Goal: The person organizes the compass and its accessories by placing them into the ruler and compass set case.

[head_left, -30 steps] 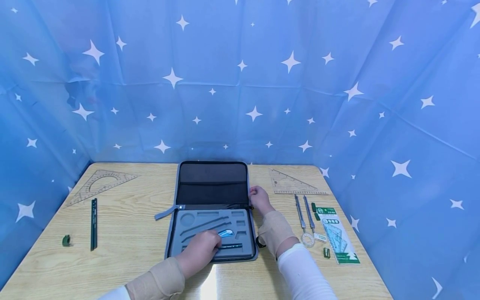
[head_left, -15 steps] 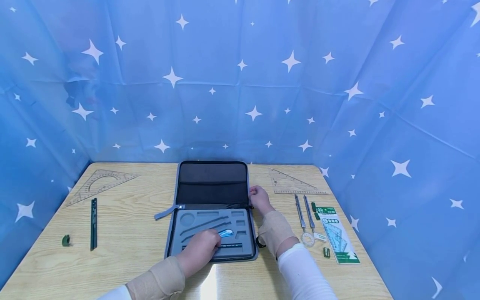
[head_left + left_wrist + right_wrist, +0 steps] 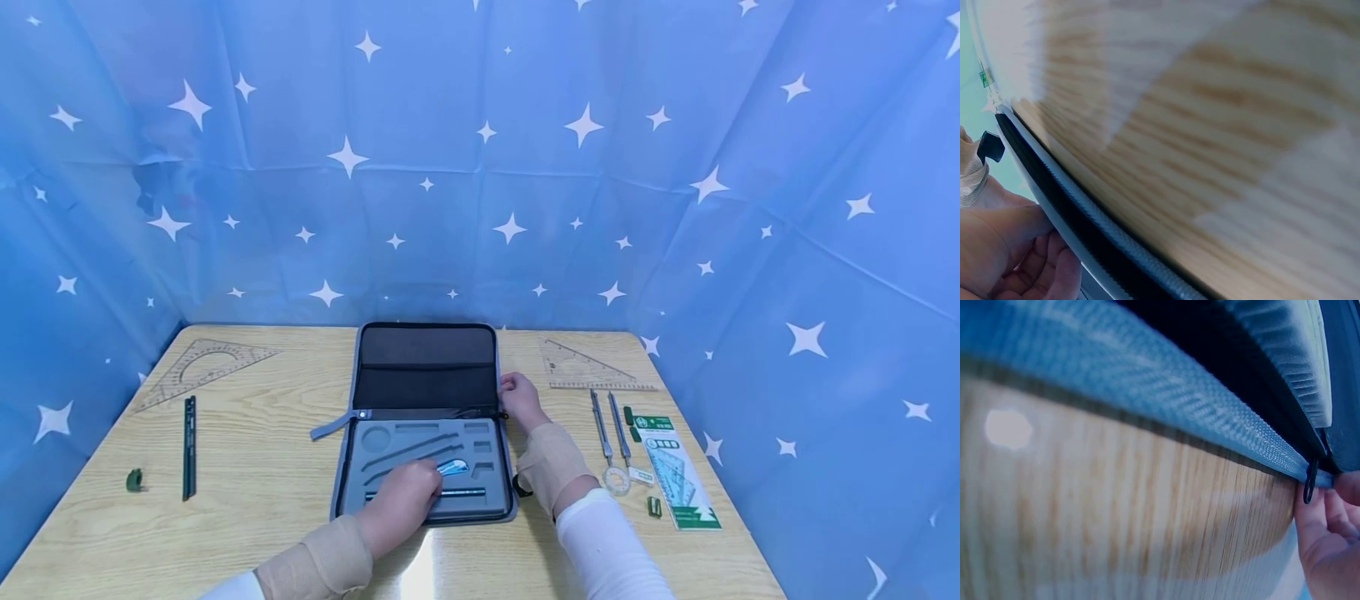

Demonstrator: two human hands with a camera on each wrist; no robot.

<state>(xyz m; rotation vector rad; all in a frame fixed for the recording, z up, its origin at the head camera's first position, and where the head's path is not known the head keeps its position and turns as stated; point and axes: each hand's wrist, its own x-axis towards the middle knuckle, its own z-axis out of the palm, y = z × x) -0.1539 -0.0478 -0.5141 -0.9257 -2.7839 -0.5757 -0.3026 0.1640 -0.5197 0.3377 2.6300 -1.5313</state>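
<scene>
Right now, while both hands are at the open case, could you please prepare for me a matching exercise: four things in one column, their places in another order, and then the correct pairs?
Things
1. left hand
2. right hand
3. pair of dark pencils
4. green-and-white packet

Places
A. lying on the table, right of the case
B. at the right edge of the case's lid
C. over the grey foam
D. lying on the table, left of the case

Right pairs: 1-C, 2-B, 3-D, 4-A
</scene>
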